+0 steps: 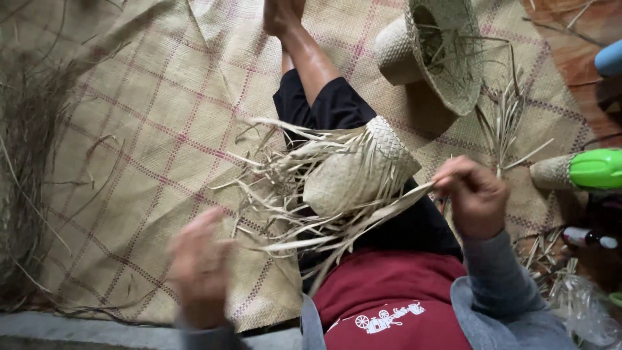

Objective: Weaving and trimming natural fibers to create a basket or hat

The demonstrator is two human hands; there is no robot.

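Observation:
A half-woven straw hat (353, 172) rests on my lap, its loose pale strips fanning out to the left and toward me. My right hand (473, 194) pinches a bundle of those strips at the hat's right edge. My left hand (201, 262) is blurred, fingers spread, hovering just left of the strip ends and holding nothing. My bare leg (311, 58) stretches away over the mat.
A checked woven mat (149, 142) covers the floor. A finished straw hat (437, 52) lies at the top right, with loose strips (505, 120) beside it. A green-capped woven-covered object (580, 170) and a small bottle (586, 238) sit at the right. Dry fibres (26, 142) are piled at the left.

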